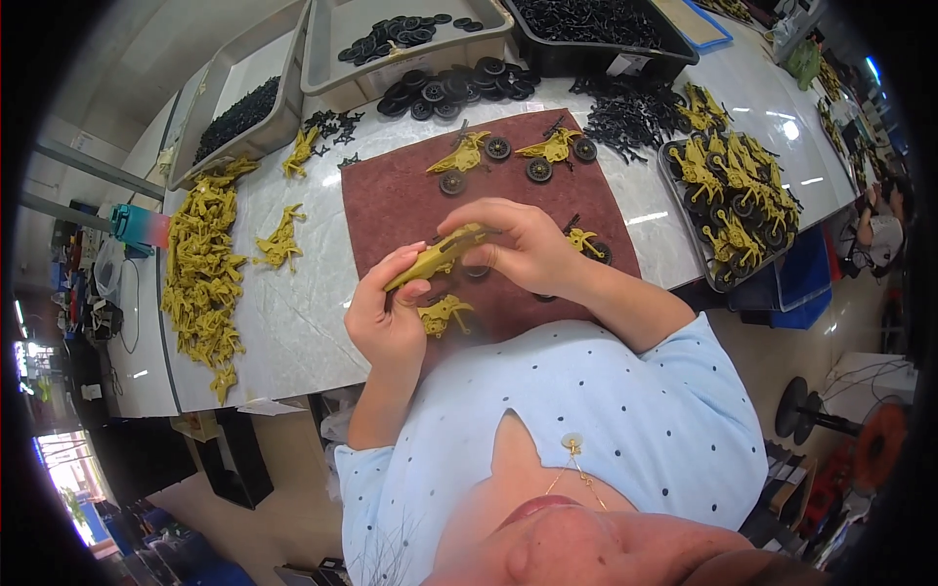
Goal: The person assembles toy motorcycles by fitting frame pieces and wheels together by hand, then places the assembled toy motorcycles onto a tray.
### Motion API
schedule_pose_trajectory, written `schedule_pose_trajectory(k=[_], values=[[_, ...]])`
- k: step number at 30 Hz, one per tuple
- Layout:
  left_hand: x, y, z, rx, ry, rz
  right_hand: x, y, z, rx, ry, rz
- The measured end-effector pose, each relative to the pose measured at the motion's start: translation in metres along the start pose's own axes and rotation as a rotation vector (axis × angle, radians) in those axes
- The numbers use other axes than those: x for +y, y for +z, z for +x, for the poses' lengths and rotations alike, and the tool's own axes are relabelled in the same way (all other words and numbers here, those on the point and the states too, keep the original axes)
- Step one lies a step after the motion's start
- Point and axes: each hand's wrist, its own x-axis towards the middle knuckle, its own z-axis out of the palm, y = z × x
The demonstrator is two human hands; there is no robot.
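Note:
Above the dark red mat point(391, 186), a yellow plastic toy motorcycle body point(430, 264) is held tilted between my two hands. My left hand point(383, 308) is closed on its lower end with thumb and fingers. At the upper end, my right hand point(528, 244) pinches it; whether a small part is in those fingertips is hidden. A toy motorcycle with black wheels point(459, 156) lies on the mat's far side, beside a similar motorcycle point(552, 148). Partly behind my right hand is another motorcycle point(583, 241). Below the held piece rests a yellow body point(446, 314).
Yellow bodies form a heap point(200, 273) at left, with a loose body point(281, 239) beside it. Black wheels point(454, 93) lie beyond the mat, before a grey bin point(337, 93). Small black parts point(630, 112) spread before a black bin point(586, 61). A tray point(674, 210) of motorcycles stands right.

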Motion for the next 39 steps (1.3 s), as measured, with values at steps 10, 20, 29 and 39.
schedule_pose_trajectory(k=[10, 20, 29, 39], values=[[0.016, -0.002, 0.011, -0.171, 0.416, 0.281, 0.010, -0.002, -0.005, 0.154, -0.608, -0.380], [0.021, 0.000, 0.005, -0.250, 0.295, 0.287, 0.005, -0.002, -0.018, 0.130, -0.529, -0.408], [0.011, 0.001, 0.006, -0.302, 0.105, 0.050, -0.007, -0.015, -0.032, 0.119, -0.408, -0.406], [0.015, 0.009, 0.004, -0.302, 0.366, 0.061, -0.006, -0.001, -0.040, 0.309, -0.646, -0.452]])
